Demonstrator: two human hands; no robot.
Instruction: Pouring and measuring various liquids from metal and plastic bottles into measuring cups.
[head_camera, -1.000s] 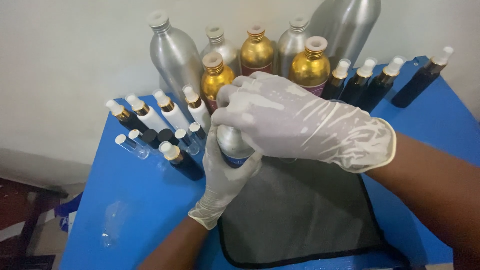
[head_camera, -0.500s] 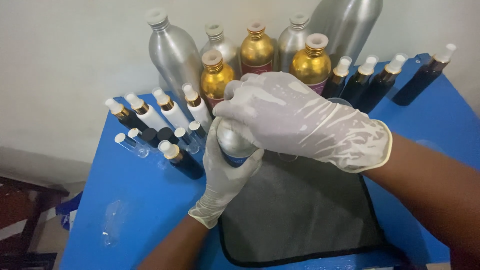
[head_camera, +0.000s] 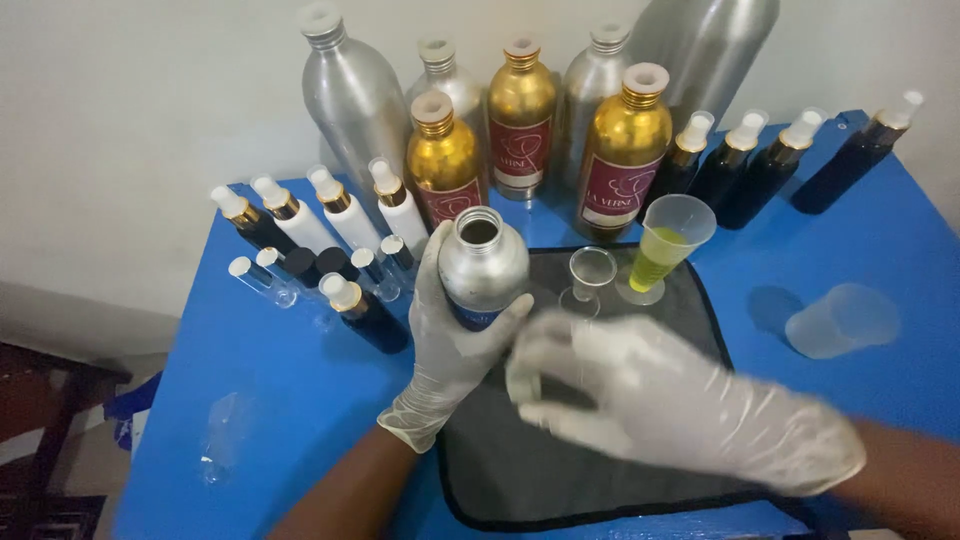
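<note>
My left hand (head_camera: 450, 345), in a white glove, grips a silver metal bottle (head_camera: 482, 265) upright over the black mat (head_camera: 600, 470). The bottle's mouth is open and uncovered. My right hand (head_camera: 680, 405), also gloved and blurred, hovers low over the mat to the right of the bottle, fingers curled around a pale cap (head_camera: 522, 378). Just behind stand a small clear funnel-like cup (head_camera: 590, 280) and a clear measuring cup with yellow-green liquid (head_camera: 665, 248).
Tall silver and gold bottles (head_camera: 625, 150) line the back of the blue table (head_camera: 270, 400). Small white and dark spray bottles (head_camera: 330, 215) cluster at left, dark ones (head_camera: 760, 165) at right. A frosted cup (head_camera: 842, 320) lies at right; a clear vial (head_camera: 222, 450) at left.
My right hand has come off the top of the silver bottle and moved down to the right with the cap, leaving the bottle's mouth uncovered. The cups behind are now visible.
</note>
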